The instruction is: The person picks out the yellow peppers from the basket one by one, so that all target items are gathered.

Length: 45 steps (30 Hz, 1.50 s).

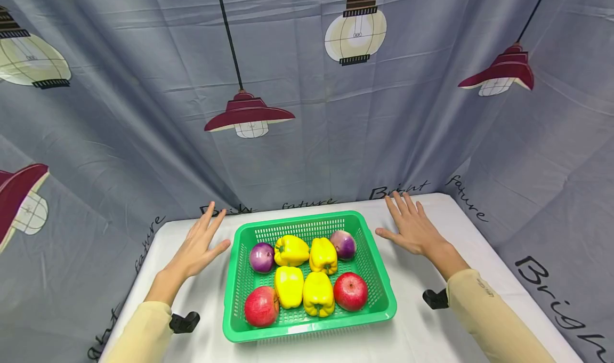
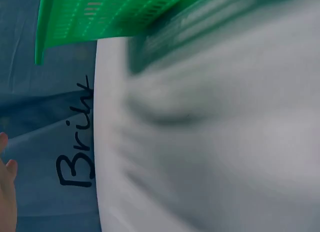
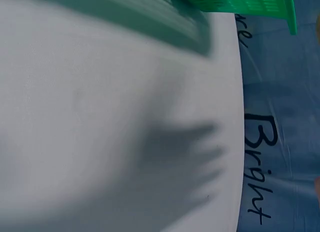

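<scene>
A green basket (image 1: pixel 309 329) stands on the white table between two raised hands, neither touching it. Inside are several yellow peppers (image 1: pixel 290 287), a purple-and-white round vegetable (image 1: pixel 262 257) at left and another (image 1: pixel 343 244) at right, and a red fruit (image 1: pixel 261 306) and a second one (image 1: pixel 350 291) at the near corners. The left hand (image 1: pixel 195 247) hovers left of the basket, fingers spread, holding nothing; its fingertips show at the edge of the left wrist view. To the basket's right hovers the right hand (image 1: pixel 413 225), fingers spread, also holding nothing.
The white table (image 1: pixel 412 331) extends around the basket. Behind and beside it hangs a grey-blue curtain (image 1: pixel 307 160) printed with lamps and lettering. Black wrist mounts (image 1: pixel 184 323) sit at both sleeves. Hand shadows fall on the tabletop.
</scene>
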Each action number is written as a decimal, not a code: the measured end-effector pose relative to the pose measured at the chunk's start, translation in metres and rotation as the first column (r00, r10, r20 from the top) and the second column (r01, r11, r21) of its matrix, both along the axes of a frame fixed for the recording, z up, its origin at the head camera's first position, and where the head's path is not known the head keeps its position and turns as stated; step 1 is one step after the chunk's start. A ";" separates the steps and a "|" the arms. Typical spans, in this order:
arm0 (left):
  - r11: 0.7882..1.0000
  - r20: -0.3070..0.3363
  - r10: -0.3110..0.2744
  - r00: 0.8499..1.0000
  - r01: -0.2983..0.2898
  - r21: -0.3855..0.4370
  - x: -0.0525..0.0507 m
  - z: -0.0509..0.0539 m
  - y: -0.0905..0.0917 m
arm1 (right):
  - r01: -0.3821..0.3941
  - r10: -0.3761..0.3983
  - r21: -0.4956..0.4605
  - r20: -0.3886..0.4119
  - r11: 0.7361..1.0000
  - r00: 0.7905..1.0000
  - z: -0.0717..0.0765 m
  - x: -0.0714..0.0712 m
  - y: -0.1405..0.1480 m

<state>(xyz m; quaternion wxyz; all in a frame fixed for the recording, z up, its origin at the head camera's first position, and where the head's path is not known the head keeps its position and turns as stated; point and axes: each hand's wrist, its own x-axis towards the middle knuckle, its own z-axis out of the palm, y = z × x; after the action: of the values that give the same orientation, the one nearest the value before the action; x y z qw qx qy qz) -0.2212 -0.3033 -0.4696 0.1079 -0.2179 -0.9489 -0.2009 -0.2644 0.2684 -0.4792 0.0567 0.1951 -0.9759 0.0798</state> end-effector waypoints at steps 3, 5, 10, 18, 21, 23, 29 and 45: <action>0.996 0.018 -0.010 1.000 0.008 0.086 0.007 -0.006 0.000 | -0.008 0.009 -0.039 0.027 0.999 1.000 0.000 0.001 0.001; 0.991 0.021 -0.021 1.000 0.018 0.134 0.012 -0.010 0.001 | -0.007 0.011 -0.080 0.051 0.997 0.999 0.001 0.002 0.002; 0.952 0.041 -0.069 0.997 0.054 0.302 0.023 -0.022 0.006 | 0.025 0.021 -0.304 0.145 0.952 0.989 0.005 0.003 -0.001; 0.924 0.095 -0.180 0.979 0.135 0.358 0.040 -0.046 0.025 | 0.058 0.119 -0.632 0.234 0.773 0.965 0.010 0.002 -0.008; 0.936 0.112 -0.178 0.978 0.133 0.326 0.043 -0.053 0.029 | 0.051 0.157 -0.669 0.247 0.742 0.956 0.014 0.001 -0.010; 0.932 0.104 -0.166 0.981 0.121 0.342 0.043 -0.056 0.029 | 0.045 0.177 -0.682 0.253 0.730 0.951 0.016 0.000 -0.011; 0.932 0.087 -0.150 0.985 0.112 0.345 0.044 -0.060 0.028 | 0.005 0.246 -0.713 0.248 0.701 0.937 0.019 -0.001 -0.014; 0.921 0.054 -0.163 0.985 0.132 0.367 0.039 -0.062 0.036 | -0.062 0.431 -0.760 0.297 0.647 0.852 0.045 0.001 -0.046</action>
<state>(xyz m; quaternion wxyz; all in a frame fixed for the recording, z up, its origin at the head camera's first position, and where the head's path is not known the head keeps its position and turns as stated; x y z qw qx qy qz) -0.1822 -0.2677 -0.5318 0.0912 -0.2565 -0.8803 -0.3886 -0.2638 0.2225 -0.4339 -0.1114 0.2672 -0.8103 0.5095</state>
